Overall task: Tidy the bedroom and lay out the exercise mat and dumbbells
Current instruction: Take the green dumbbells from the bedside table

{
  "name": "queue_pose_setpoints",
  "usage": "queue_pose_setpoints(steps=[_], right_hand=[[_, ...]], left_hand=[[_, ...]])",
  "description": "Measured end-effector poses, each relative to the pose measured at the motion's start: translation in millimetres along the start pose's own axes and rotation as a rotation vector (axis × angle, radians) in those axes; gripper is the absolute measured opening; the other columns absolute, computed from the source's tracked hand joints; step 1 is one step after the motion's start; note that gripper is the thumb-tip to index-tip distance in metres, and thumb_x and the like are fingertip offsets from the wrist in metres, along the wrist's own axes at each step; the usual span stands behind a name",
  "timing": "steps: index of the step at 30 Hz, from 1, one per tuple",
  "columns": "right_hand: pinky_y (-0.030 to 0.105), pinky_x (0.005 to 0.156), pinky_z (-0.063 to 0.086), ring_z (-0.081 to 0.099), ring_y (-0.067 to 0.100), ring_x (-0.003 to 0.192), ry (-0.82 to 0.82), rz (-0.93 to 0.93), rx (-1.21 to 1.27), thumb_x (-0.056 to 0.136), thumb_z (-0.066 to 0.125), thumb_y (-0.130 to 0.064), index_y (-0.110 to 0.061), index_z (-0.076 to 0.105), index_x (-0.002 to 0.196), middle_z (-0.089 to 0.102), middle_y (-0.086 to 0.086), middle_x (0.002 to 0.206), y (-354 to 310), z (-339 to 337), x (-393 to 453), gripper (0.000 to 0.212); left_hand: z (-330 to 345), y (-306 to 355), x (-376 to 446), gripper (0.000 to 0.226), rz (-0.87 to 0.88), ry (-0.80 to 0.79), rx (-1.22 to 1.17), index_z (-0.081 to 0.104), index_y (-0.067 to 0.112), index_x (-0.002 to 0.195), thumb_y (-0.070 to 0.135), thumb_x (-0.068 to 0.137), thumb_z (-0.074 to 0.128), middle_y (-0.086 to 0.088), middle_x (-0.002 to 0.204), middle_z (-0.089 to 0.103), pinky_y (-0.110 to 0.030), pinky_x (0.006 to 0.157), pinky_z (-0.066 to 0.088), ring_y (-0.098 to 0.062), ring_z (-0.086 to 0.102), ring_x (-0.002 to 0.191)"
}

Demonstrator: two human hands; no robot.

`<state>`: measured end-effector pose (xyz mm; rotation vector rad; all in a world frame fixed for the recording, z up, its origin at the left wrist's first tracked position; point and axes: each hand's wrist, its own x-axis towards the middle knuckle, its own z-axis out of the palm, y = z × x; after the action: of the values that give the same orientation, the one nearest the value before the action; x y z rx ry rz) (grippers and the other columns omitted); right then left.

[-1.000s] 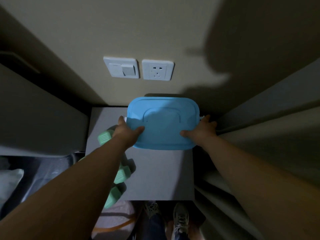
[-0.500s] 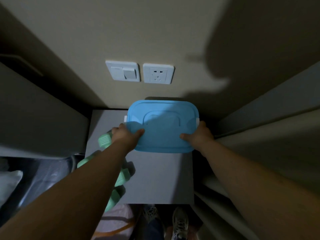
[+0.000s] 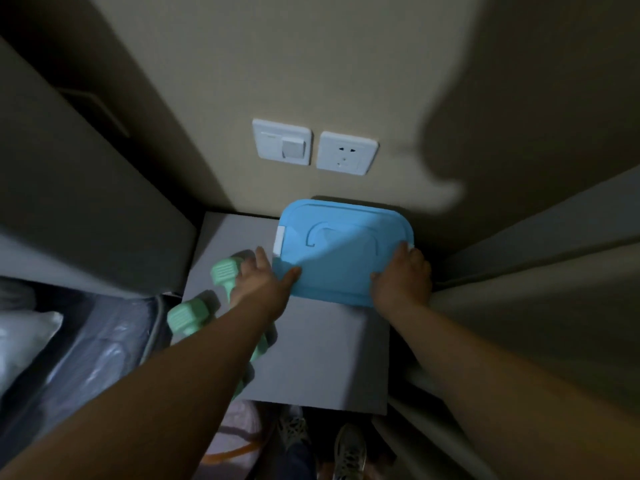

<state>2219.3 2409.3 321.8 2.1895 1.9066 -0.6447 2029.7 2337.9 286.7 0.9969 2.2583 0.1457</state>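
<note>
While held, dumbbells (image 3: 207,299) lie diagonally.

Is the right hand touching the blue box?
Touching. The head view shows the right hand gripping the near right corner of the blue box, its fingers lying over the lid's edge with no gap.

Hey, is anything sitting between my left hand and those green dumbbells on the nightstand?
Nothing visible. The left hand grips the blue box with its back right beside the nearer dumbbell; no object lies between them.
</note>
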Motion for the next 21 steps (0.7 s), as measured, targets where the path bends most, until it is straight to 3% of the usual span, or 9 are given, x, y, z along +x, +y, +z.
queue_pose_setpoints(steps=[3, 7, 11, 15, 18, 21], right_hand=[[0.037, 0.103, 0.027, 0.037, 0.032, 0.123, 0.095, -0.309, 0.082, 0.085, 0.053, -0.015, -0.014, 0.043, 0.133, 0.043, 0.014, 0.133, -32, 13, -36, 0.049], [0.034, 0.088, 0.039, 0.051, 0.032, 0.107, -0.231, -0.656, 0.177, 0.085, 0.053, -0.012, -0.012, 0.058, 0.114, 0.055, 0.014, 0.114, -91, 58, -84, 0.029], [0.033, 0.090, 0.040, 0.053, 0.034, 0.110, -0.456, -0.562, 0.022, 0.088, 0.055, -0.021, -0.007, 0.045, 0.125, 0.052, 0.017, 0.120, -127, 120, -90, 0.041], [0.037, 0.096, 0.041, 0.050, 0.037, 0.118, -0.502, -0.456, -0.050, 0.089, 0.058, -0.023, -0.003, 0.035, 0.134, 0.047, 0.020, 0.129, -149, 178, -67, 0.054], [0.038, 0.096, 0.043, 0.052, 0.035, 0.119, -0.481, -0.395, 0.004, 0.086, 0.064, -0.025, -0.007, 0.026, 0.142, 0.049, 0.018, 0.132, -161, 212, -44, 0.070], [0.035, 0.088, 0.046, 0.057, 0.032, 0.112, -0.488, -0.276, 0.145, 0.081, 0.071, -0.023, -0.006, 0.036, 0.135, 0.055, 0.016, 0.127, -170, 239, -27, 0.067]], left_hand=[[-5, -42, -20, 0.074, -0.133, 0.036, -0.035, 0.018, 0.016, 0.148, 0.053, 0.090, 0.046, -0.015, 0.149, 0.025, -0.046, 0.104, 0.034, -0.035, 0.032, 0.132], [-11, -124, -37, 0.066, -0.356, 0.022, -0.074, 0.024, 0.011, 0.143, 0.041, 0.091, 0.050, -0.020, 0.143, 0.029, -0.046, 0.104, 0.034, -0.039, 0.033, 0.130], [5, -179, -38, 0.067, -0.438, -0.011, -0.113, 0.026, 0.008, 0.142, 0.042, 0.091, 0.053, -0.022, 0.142, 0.033, -0.045, 0.103, 0.038, -0.039, 0.038, 0.128], [40, -202, -14, 0.070, -0.441, -0.037, -0.249, 0.023, 0.010, 0.145, 0.044, 0.091, 0.053, -0.020, 0.143, 0.034, -0.043, 0.100, 0.039, -0.038, 0.041, 0.126], [67, -206, 6, 0.068, -0.468, -0.046, -0.390, 0.030, 0.011, 0.139, 0.045, 0.087, 0.058, -0.017, 0.133, 0.045, -0.042, 0.092, 0.042, -0.037, 0.049, 0.118], [85, -209, 19, 0.055, -0.496, -0.072, -0.495, 0.036, 0.010, 0.125, 0.040, 0.086, 0.061, -0.016, 0.121, 0.054, -0.039, 0.085, 0.042, -0.037, 0.053, 0.111]])
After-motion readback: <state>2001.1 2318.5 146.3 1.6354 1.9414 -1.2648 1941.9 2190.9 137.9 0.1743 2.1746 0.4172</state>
